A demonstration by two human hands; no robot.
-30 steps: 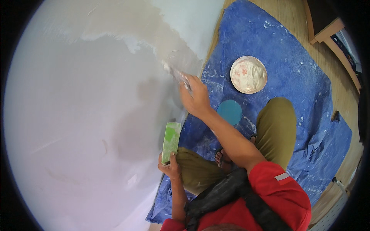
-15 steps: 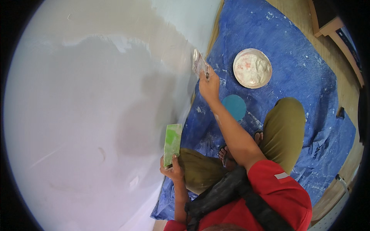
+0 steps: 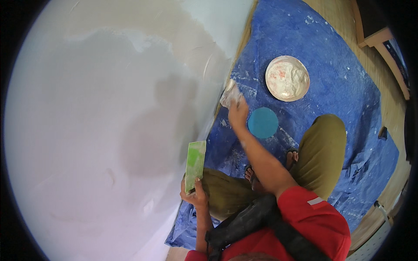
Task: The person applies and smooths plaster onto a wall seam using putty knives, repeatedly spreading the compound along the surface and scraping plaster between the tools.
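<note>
My left hand (image 3: pixel 195 195) grips the lower end of a green rectangular putty board (image 3: pixel 195 163), its face smeared with pale compound. It is beside the wall, just above my left knee. Farther off, my right hand (image 3: pixel 238 115) is closed around a putty knife (image 3: pixel 231 93) coated in whitish compound and blurred by motion. The knife is at the foot of the pale wall (image 3: pixel 96 130); whether it touches the wall I cannot tell. To the right of that hand, a round bowl (image 3: pixel 287 78) of creamy white compound with pinkish patches stands on the blue sheet.
A blue plastic sheet (image 3: pixel 344 87), spotted with white, covers the floor along the wall. A flat teal disc (image 3: pixel 263 122) lies on it near my right forearm. Wooden furniture (image 3: pixel 383 48) stands at the far right. My sandalled feet are between my bent knees.
My right hand has moved nearer and down along the wall's foot with the putty knife. The left hand and green board have barely shifted.
</note>
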